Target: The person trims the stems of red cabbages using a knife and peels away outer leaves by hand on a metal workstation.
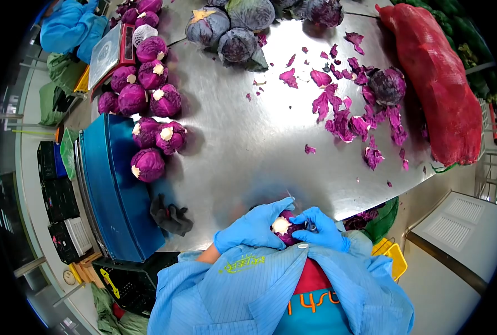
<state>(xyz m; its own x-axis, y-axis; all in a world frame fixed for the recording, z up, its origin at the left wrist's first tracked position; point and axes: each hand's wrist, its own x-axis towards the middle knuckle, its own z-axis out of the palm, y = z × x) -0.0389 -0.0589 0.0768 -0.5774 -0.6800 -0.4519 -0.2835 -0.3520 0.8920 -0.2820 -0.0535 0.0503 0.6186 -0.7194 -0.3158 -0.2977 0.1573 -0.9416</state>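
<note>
Close to my chest, my left hand (252, 226), in a blue glove, is wrapped around the left side of a small red cabbage (288, 237). The pale cut stem of this cabbage faces up. On its right side, my right hand (325, 231), also gloved in blue, has its fingers curled and touching the leaves. A small greyish, shiny thing shows between the right fingers, too hidden to name. Trimmed red cabbages (147, 165) with white stem ends line the table's left side. Loose purple leaves (338, 124) lie scattered at the right, around a darker cabbage (387, 86).
Untrimmed cabbages (238, 47) sit at the back of the steel table (232, 151). A full red mesh sack (441, 84) lies along the right edge. At the left are a scale (104, 56), a blue bin (120, 190) and a dark glove (170, 216).
</note>
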